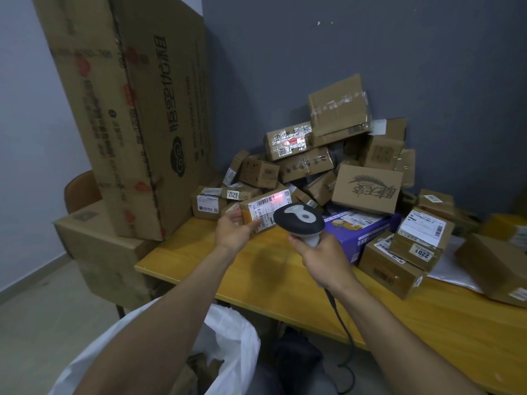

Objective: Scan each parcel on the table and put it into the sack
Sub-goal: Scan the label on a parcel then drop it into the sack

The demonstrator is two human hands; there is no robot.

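Nearest, below the tabletop's front edge, the white sack (236, 334) gapes open between the two forearms, with brown boxes (199, 366) lying inside it. A dark cable (343, 326) hangs from under the right wrist, past the edge of the yellow tabletop (271, 277). Over the bare left part of the tabletop, the right grip (328, 260) is curled round the pale handle of the scanner (299, 220), whose dark head points away at the parcel (265, 209). The left grip (232, 232) pinches that parcel by its near left corner and holds it clear of the tabletop, its white label tilted toward the scanner; a red glow lies on the label's barcode. Right of the scanner a purple box (362, 235) lies flat on the tabletop, and just beside it a carton (419, 243) with a "2201" sticker sits on top of another brown one. Behind these a heap (313, 155) of taped brown parcels is piled against the grey wall (370, 47), with a box bearing a dark printed emblem leaning at its front. At the far left, tall flat cartons (128, 109) lean upright, standing on a big box (108, 258) beside the tabletop, and a chair (81, 189) shows behind them.
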